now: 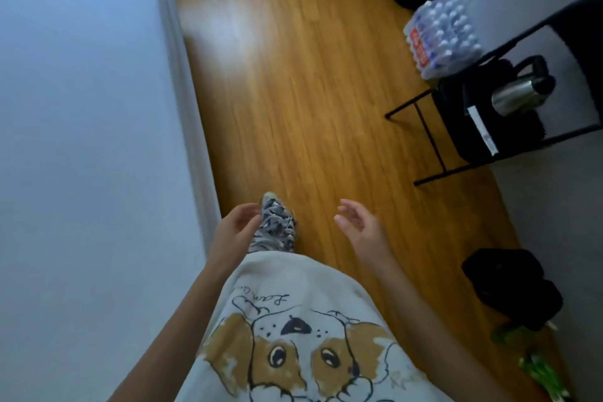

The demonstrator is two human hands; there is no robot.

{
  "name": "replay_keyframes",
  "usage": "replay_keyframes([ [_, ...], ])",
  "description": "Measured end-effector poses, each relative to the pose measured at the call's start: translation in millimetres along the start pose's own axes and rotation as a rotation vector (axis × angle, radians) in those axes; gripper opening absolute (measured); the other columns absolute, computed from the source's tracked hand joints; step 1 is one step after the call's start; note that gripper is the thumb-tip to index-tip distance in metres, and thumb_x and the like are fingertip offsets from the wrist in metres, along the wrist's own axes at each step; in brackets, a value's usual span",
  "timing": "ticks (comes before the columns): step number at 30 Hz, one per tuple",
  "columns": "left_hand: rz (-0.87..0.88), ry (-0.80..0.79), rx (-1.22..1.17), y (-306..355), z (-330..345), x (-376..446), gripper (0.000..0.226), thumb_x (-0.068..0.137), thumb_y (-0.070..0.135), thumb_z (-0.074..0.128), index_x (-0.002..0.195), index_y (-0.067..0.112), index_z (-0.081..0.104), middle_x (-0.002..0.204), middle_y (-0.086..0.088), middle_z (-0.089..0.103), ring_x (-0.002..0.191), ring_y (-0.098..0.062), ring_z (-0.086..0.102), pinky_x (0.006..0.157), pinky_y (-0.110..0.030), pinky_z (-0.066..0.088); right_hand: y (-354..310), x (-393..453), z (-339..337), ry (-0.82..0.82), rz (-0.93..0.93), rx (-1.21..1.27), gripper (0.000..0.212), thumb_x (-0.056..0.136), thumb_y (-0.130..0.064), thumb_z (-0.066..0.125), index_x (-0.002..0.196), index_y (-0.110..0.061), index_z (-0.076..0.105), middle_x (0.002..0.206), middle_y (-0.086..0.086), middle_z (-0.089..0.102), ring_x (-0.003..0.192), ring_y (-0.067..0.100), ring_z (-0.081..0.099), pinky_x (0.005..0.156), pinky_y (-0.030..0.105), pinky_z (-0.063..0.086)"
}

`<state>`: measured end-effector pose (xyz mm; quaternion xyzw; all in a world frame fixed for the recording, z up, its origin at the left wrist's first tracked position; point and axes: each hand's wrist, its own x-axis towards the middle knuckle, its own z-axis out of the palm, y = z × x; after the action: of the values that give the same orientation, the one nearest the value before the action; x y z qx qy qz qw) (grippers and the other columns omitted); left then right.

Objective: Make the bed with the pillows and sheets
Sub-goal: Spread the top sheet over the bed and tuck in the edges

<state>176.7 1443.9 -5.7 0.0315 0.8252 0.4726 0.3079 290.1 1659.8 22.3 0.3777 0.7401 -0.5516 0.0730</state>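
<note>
Hands, left [235,228] and right [359,225], hang loose and empty over bare floor [293,91] beside the bed edge [182,81].

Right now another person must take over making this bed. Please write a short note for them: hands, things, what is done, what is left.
Left hand: open, holds nothing.
Right hand: open, holds nothing.
The person stands on the wooden floor beside the bed, which lies on the left under a smooth pale sheet.
No pillows are in view.
Done: this part of the sheet looks flat.
Left: find the pillows and place them; check the hidden parts of the bed.
</note>
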Motion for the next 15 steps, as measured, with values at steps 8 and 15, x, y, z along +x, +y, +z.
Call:
replay_keyframes([
  [8,0.163,0.056,0.040,134.0,-84.6,187.9,0.028,0.097,0.023,0.055,0.124,0.014,0.059,0.110,0.009,0.062,0.095,0.003,0.058,0.071,-0.004,0.045,-151.8,167.4,-12.9,-0.005,-0.119,-0.077,0.037,0.094,-0.028,0.058,0.130,-0.020,0.054,0.119,-0.005,0.060,0.108,0.008,0.056,0.082,0.016,0.045],
  [15,0.116,0.191,-0.022,182.3,-124.4,316.2,0.023,0.097,0.017,0.056,0.117,0.012,0.063,0.106,0.005,0.065,0.097,-0.003,0.061,0.074,-0.002,0.046,-236.9,321.5,-4.0,-0.073,-0.114,-0.120,0.036,0.095,-0.026,0.058,0.129,-0.018,0.054,0.112,-0.006,0.060,0.101,0.006,0.057,0.070,0.009,0.044],
])
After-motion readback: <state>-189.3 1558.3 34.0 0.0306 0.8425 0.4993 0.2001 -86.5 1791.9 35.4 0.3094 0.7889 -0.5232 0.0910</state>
